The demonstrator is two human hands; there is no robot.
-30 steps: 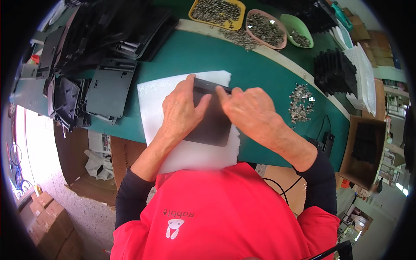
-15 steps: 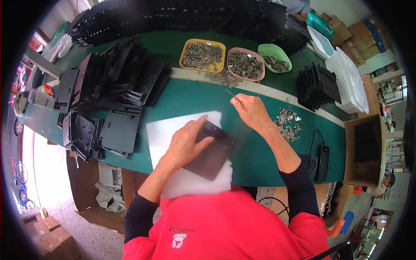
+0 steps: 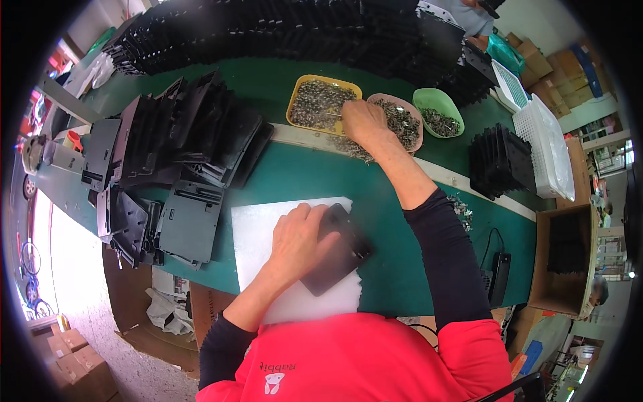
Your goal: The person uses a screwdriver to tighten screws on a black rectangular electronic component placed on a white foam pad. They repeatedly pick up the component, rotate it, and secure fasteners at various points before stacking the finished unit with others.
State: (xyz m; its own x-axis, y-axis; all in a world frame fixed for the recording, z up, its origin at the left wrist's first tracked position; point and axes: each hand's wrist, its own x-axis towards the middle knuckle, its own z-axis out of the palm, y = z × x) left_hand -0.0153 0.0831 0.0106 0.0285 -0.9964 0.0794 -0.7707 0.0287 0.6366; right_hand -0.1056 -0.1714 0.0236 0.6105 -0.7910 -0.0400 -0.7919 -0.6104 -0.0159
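Note:
A dark, flat panel (image 3: 335, 264) lies tilted on a sheet of white foam (image 3: 251, 231). My left hand (image 3: 295, 248) holds the panel by its left side, the thumb across its face and the fingers curled near its upper edge. Over the right end of a yellow tray (image 3: 292, 100) full of small metal parts, my right hand (image 3: 365, 124) is closed in a pinch. From its fingers a thin metal tool (image 3: 329, 113) points left into the parts; its full shape is hidden.
A pink tray (image 3: 418, 141) and a green tray (image 3: 416, 97) hold more small metal parts. Black panels (image 3: 194, 221) stand stacked on the left, with long rows (image 3: 268, 33) behind. Loose clips (image 3: 462, 213) and a black device (image 3: 499, 278) lie right. Another person (image 3: 472, 20) stands beyond.
My right hand has moved forward from above the green mat to the yellow tray, with the thin metal tool in it. My left hand stays on the panel; the whole view has shifted slightly.

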